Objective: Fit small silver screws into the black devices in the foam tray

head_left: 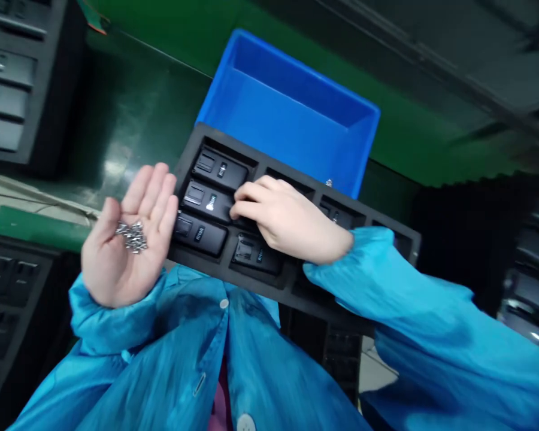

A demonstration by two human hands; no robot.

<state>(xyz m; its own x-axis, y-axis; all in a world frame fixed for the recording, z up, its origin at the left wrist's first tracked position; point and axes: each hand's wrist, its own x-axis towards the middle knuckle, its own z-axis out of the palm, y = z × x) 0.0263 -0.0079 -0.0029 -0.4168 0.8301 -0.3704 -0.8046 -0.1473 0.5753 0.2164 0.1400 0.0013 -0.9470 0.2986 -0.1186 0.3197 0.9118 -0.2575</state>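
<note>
My left hand (128,239) is palm up and open, with fingers stretched out. A small heap of shiny metal screws (135,237) lies in its palm. My right hand (281,215) reaches over a black foam tray (296,293), fingers bent and pressed together. Its fingertips are at the right end of a black device (206,197) in the tray's left column; whatever they hold is hidden. Another black device (220,167) sits above that one and a third black device (200,233) below. One more black device (257,254) lies under my right wrist, partly covered.
Behind the foam tray, a blue plastic bin (287,102) stands on a green surface (153,90), with a small shiny piece (329,182) near its front edge. Foam trays of similar devices (9,78) stand at the left. Dark stacked trays (476,239) are at the right, blurred.
</note>
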